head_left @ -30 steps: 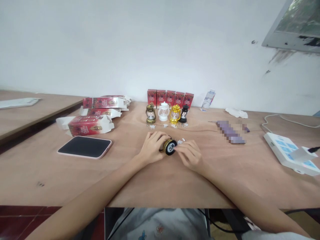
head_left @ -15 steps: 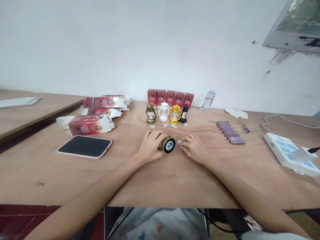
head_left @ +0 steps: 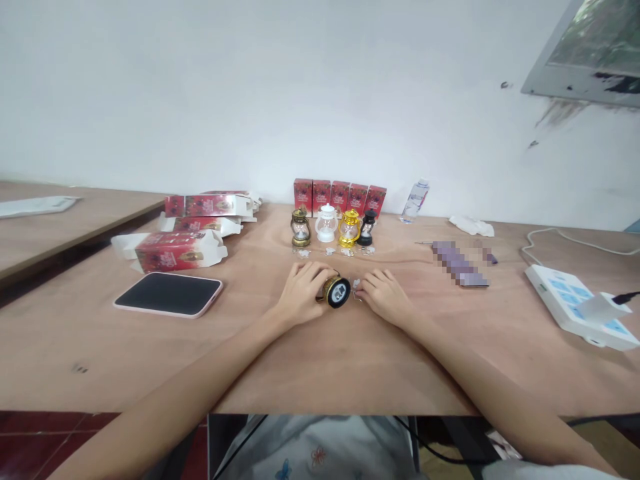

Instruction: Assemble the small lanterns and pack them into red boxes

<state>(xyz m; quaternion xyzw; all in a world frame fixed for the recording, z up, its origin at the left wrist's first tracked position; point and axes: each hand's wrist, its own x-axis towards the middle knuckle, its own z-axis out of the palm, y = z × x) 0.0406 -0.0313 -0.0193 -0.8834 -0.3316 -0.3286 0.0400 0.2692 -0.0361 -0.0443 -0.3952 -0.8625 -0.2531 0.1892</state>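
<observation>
My left hand (head_left: 306, 293) is wrapped round a small bronze lantern (head_left: 327, 293), tipped on its side with its round dark base (head_left: 340, 293) towards me. The base has a pale centre with an opening. Just to the right, my right hand (head_left: 383, 295) has its fingertips together at some tiny white and silvery pieces (head_left: 356, 285); whether it pinches one is too small to tell. Behind the hands stand a bronze lantern (head_left: 301, 228), a white lantern (head_left: 327, 224), a gold lantern (head_left: 349, 229) and a black lantern (head_left: 367, 228), with similar small bits (head_left: 330, 252) before them.
Several red boxes (head_left: 321, 197) stand against the wall. Opened red cartons (head_left: 173, 252) lie at left, behind a phone (head_left: 169, 294). To the right are a leaning bottle (head_left: 415, 200), tissue (head_left: 471, 225), a blurred purple item (head_left: 457, 263) and a white power strip (head_left: 575, 303).
Both hands and the held lantern stay almost in place. The right fingertips have shifted very slightly around the small pieces, and the whole view has moved a little.
</observation>
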